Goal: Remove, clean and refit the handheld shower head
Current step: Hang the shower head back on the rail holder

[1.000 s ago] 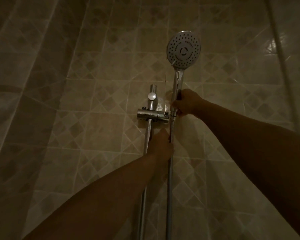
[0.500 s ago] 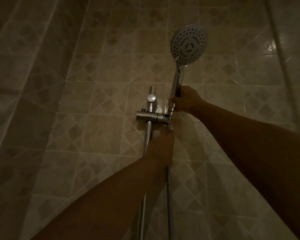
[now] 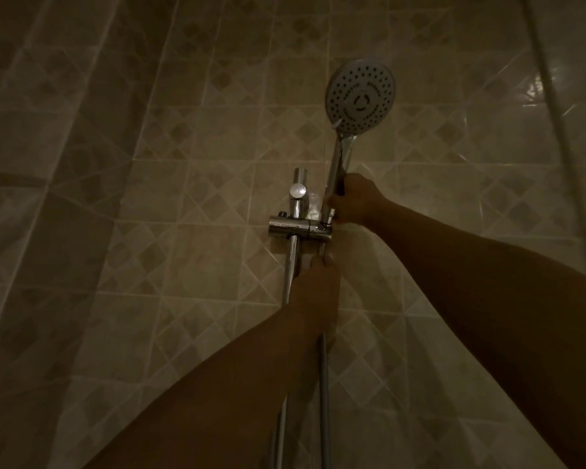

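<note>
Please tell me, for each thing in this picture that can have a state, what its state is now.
shower head: tilted, face toward the camera, handle's lower end at the holder; seated or lifted, cannot tell.
right hand: grips the shower head's handle.
left hand: holds the hose just below the holder.
hose: hangs down beside the rail.
holder: sits on the rail, near its top.

shower head (image 3: 360, 94) above holder (image 3: 300, 228) — right of rail (image 3: 291, 265); hose (image 3: 324, 384) below — right of rail
</note>
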The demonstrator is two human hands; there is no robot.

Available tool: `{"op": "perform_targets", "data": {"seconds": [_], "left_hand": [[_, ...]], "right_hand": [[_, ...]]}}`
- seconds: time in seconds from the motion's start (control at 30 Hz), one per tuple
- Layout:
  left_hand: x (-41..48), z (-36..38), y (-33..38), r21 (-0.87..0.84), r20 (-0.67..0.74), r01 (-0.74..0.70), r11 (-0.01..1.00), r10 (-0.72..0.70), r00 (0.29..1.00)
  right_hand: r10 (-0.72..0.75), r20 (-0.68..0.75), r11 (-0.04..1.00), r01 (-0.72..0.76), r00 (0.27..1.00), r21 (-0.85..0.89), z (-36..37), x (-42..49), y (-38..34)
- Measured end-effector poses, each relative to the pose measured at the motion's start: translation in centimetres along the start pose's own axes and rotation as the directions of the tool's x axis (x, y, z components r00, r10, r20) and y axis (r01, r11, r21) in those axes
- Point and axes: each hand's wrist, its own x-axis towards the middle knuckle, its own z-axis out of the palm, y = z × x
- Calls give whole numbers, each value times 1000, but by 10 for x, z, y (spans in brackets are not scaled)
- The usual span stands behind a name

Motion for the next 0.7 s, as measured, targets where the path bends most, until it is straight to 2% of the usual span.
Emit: {"op": "perform_targets", "data": {"seconds": [0.07, 0.2, 0.37, 0.53, 0.7], "left_hand": [[-3, 4, -1, 32, 27, -46, 998, 45, 999], [-11, 9, -2, -47, 80, -42, 998, 46, 996], [-19, 9, 0, -94, 24, -14, 995, 16, 1000], [-28, 5, -1, -68, 59, -18, 998, 22, 998], [-59, 1, 0, -55, 179, -89, 995, 98, 979]], "right_hand": [[-16, 4, 998, 16, 1000, -61, 6, -2, 4], [-62, -45, 992, 57, 997, -116, 16, -4, 10], [-61, -117, 994, 50, 991, -93, 27, -10, 13], [-25, -187, 995, 5, 982, -104, 30, -18, 13], [47, -129, 994, -59, 991, -93, 41, -66, 34]]}}
